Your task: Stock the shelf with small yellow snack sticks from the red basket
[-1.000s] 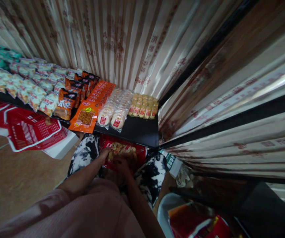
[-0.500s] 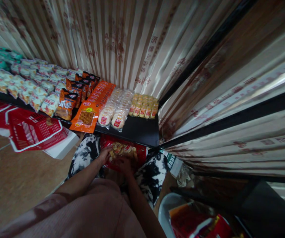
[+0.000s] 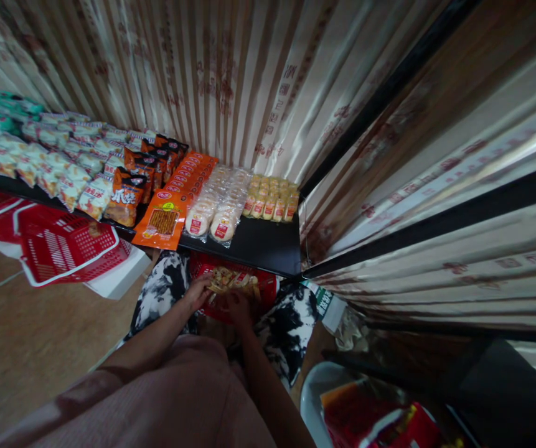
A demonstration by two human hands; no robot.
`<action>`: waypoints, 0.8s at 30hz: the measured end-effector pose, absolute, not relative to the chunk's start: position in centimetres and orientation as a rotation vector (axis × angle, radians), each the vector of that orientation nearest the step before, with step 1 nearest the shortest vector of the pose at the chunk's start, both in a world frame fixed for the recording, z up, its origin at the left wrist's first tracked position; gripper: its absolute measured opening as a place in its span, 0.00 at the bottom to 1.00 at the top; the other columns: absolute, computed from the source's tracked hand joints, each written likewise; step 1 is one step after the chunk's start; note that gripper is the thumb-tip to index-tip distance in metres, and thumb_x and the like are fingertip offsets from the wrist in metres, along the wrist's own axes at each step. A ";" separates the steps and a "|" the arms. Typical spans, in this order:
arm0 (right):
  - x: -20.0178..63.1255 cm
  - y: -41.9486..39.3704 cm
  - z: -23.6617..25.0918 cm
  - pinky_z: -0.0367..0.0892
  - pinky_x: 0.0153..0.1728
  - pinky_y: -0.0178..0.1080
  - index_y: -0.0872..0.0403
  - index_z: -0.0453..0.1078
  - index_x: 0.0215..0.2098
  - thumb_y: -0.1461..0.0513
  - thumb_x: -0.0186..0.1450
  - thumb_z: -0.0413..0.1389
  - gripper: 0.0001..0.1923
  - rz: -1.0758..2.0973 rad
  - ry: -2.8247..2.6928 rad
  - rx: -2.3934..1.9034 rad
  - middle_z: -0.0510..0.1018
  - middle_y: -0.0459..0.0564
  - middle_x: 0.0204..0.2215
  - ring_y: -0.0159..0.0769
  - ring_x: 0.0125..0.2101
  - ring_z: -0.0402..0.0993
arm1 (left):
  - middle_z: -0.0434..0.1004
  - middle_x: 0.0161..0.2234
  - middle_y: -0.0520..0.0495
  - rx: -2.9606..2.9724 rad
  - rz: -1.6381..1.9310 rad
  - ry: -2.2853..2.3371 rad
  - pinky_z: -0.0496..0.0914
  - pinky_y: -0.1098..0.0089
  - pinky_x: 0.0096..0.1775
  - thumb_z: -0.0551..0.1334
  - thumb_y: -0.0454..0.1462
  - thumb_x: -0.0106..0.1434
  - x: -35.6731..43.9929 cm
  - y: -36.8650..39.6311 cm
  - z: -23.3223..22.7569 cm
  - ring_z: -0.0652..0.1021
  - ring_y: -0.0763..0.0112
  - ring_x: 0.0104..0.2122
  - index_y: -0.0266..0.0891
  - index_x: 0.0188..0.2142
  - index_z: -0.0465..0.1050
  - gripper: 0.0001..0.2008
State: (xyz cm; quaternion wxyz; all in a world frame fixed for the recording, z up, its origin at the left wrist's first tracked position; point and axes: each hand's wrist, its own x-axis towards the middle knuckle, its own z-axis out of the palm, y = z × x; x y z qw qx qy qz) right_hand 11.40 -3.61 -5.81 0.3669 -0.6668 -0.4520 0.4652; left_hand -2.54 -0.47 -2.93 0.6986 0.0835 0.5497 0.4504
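Both my hands reach down into a red basket [image 3: 268,287] resting on my lap, between my black-and-white patterned knees. My left hand [image 3: 196,291] and my right hand [image 3: 239,306] are closed around a bunch of small yellow snack packets [image 3: 230,280] at the basket's top. The grip itself is dim and partly hidden. Just beyond the basket is a black shelf [image 3: 258,246] with rows of snacks: yellow packets [image 3: 271,198], round white cakes [image 3: 216,208], orange packs [image 3: 174,202].
More snack bags [image 3: 48,162] run along the shelf to the left. A second red basket [image 3: 66,246] sits on a white box at the left. Striped curtain [image 3: 230,81] hangs behind and to the right. A white bin [image 3: 324,392] with red wrappers stands at lower right.
My hands have lifted slightly and shifted forward in the basket, gathering the yellow packets. The view has barely moved.
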 end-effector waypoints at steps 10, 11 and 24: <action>11.1 -3.6 -6.0 0.68 0.30 0.36 0.54 0.68 0.29 0.51 0.50 0.53 0.16 1.335 -0.766 -1.627 0.78 0.50 0.30 0.38 0.32 0.74 | 0.78 0.35 0.47 0.225 1.022 1.117 0.71 0.73 0.42 0.55 0.21 0.41 -2.2 -1.6 -3.1 0.78 0.71 0.37 0.36 0.37 0.70 0.22; 11.1 -3.6 -6.1 0.68 0.30 0.36 0.54 0.69 0.30 0.51 0.50 0.53 0.16 1.343 -0.762 -1.618 0.78 0.50 0.30 0.38 0.32 0.74 | 0.78 0.35 0.46 0.233 1.016 1.120 0.71 0.72 0.41 0.55 0.21 0.41 -2.2 -1.6 -3.0 0.78 0.71 0.36 0.35 0.37 0.70 0.22; 11.4 -3.3 -6.5 0.66 0.43 0.39 0.54 0.68 0.39 0.55 0.53 0.52 0.18 1.191 -0.870 -1.628 0.76 0.51 0.39 0.38 0.40 0.72 | 0.78 0.30 0.49 0.495 0.887 1.274 0.70 0.72 0.34 0.62 0.28 0.46 -1.6 -2.8 0.1 0.77 0.69 0.30 0.39 0.39 0.72 0.18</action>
